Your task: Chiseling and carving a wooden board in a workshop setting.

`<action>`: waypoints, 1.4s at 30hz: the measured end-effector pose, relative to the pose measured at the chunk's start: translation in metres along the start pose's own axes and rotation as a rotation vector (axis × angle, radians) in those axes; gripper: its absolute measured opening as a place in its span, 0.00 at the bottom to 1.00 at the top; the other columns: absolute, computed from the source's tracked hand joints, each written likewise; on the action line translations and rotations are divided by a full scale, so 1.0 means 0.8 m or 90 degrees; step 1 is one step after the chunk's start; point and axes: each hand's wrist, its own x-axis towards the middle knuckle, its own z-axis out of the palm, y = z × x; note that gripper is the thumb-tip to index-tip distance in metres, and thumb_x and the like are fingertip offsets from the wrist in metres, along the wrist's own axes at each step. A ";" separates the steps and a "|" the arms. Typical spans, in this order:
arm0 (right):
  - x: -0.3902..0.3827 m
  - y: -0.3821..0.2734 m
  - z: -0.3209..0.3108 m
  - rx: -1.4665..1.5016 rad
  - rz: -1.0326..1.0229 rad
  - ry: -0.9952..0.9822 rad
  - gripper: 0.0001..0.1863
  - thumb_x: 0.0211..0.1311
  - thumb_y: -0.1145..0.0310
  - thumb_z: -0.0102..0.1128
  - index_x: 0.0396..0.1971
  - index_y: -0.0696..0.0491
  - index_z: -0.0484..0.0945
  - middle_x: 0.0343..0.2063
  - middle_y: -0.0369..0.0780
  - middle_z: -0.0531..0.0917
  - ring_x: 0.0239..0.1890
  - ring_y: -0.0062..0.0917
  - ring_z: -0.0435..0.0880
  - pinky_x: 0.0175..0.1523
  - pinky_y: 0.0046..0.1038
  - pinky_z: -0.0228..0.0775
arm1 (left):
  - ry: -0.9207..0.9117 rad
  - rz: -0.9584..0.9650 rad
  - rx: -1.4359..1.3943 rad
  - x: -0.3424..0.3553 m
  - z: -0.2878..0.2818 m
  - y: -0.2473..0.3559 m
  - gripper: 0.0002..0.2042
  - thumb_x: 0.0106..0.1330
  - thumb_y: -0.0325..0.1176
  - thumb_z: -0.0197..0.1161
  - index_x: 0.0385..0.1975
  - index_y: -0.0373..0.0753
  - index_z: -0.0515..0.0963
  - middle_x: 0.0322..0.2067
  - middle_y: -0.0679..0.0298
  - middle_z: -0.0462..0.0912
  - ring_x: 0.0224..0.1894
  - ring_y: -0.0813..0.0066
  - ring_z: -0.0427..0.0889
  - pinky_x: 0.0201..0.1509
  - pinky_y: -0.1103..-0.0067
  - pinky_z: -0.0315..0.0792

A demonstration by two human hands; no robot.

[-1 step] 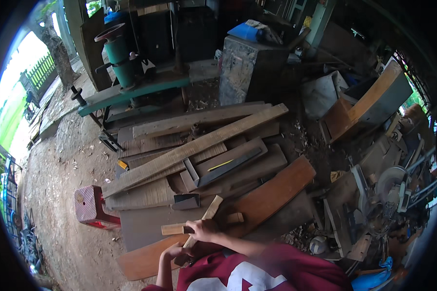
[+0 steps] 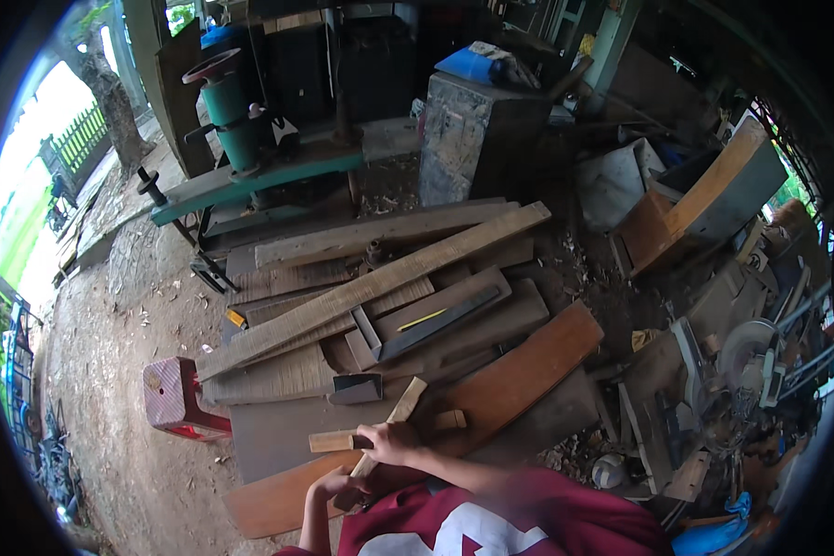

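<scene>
Near the lower middle, my right hand (image 2: 391,444) is closed around a pale wooden strip (image 2: 406,399) that slants up to the right. My left hand (image 2: 339,484), lower and to the left, grips the strip toward its near end. A short wooden piece (image 2: 332,441) sticks out left of my right hand, and a wooden block end (image 2: 449,420) shows to its right. Whether these are joined to the strip I cannot tell. Both hands are over a reddish-brown plank (image 2: 537,366), which runs diagonally beneath them.
Beyond lie a long rough board (image 2: 380,287), a try square (image 2: 440,324) with a yellow pencil (image 2: 422,321), and a dark angled piece (image 2: 356,389). A red stool (image 2: 171,394) stands left, a green machine (image 2: 227,120) far left, a circular saw blade (image 2: 749,347) right.
The whole view has shifted very slightly. Both hands keep their grip on the wooden strip.
</scene>
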 end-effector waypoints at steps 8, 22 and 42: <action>-0.041 -0.009 -0.088 0.123 -0.061 0.274 0.09 0.40 0.69 0.62 0.20 0.53 0.71 0.17 0.39 0.75 0.21 0.31 0.76 0.25 0.27 0.66 | -0.042 -0.016 -0.053 0.008 0.002 -0.009 0.14 0.41 0.33 0.62 0.29 0.33 0.75 0.24 0.61 0.78 0.26 0.74 0.77 0.34 0.80 0.71; -0.104 0.031 -0.196 0.668 -0.052 0.742 0.19 0.58 0.54 0.34 0.14 0.49 0.59 0.06 0.32 0.59 0.10 0.16 0.56 0.18 0.18 0.50 | -0.035 -0.009 -0.105 -0.008 0.002 0.023 0.14 0.40 0.28 0.62 0.30 0.34 0.74 0.23 0.61 0.77 0.25 0.74 0.77 0.31 0.79 0.72; -0.104 0.048 -0.156 0.641 -0.046 0.761 0.14 0.54 0.63 0.41 0.13 0.53 0.58 0.05 0.34 0.61 0.08 0.17 0.58 0.14 0.19 0.53 | -0.045 -0.030 -0.132 -0.005 0.007 0.007 0.14 0.42 0.27 0.61 0.31 0.34 0.72 0.22 0.60 0.76 0.24 0.72 0.77 0.30 0.78 0.73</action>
